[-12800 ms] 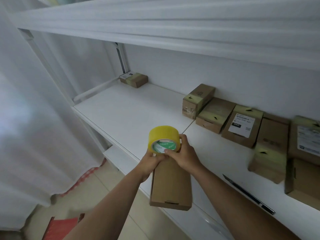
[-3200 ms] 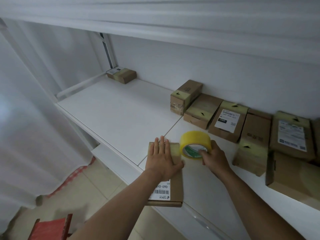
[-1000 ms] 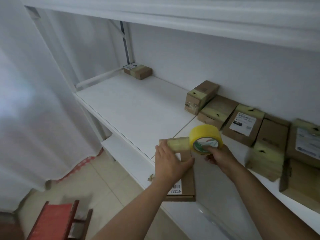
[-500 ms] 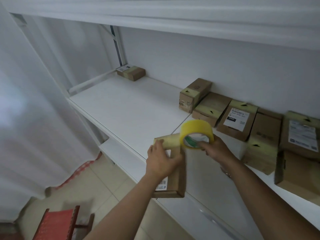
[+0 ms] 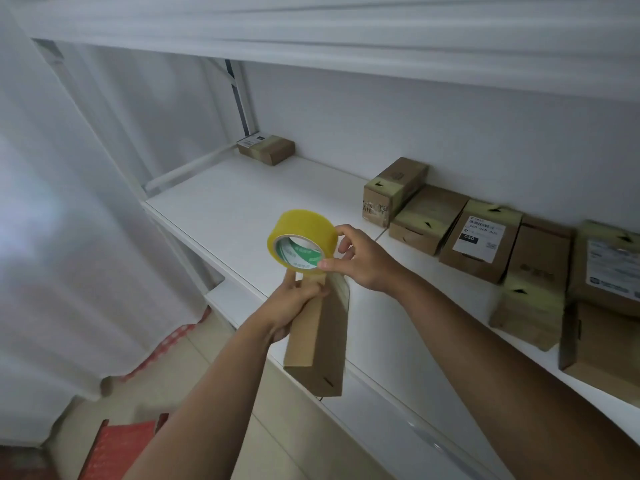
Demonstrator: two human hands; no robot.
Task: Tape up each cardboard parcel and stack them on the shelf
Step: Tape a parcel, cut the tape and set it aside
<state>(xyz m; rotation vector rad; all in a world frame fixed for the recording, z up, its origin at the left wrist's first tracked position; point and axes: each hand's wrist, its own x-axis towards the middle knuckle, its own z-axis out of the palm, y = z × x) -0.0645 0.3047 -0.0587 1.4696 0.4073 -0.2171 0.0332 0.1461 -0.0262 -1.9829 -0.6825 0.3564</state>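
A slim cardboard parcel (image 5: pixel 318 344) is tilted on edge, raised over the front edge of the white shelf (image 5: pixel 221 206). My left hand (image 5: pixel 294 303) grips its upper left side. A strip of yellowish tape covers the parcel's far end. My right hand (image 5: pixel 360 258) pinches the yellow tape roll (image 5: pixel 301 240) just above that end, thumb on the rim, fingers behind it.
Several taped cardboard parcels (image 5: pixel 478 237) lie along the back wall at the right. One small parcel (image 5: pixel 266 148) sits in the far left corner. A white curtain (image 5: pixel 62 216) hangs at the left, and a red stool (image 5: pixel 117 448) stands on the floor below.
The parcel has been turned up from lying flat on the shelf onto its edge and lifted. The tape roll moved left, over the parcel's far end.
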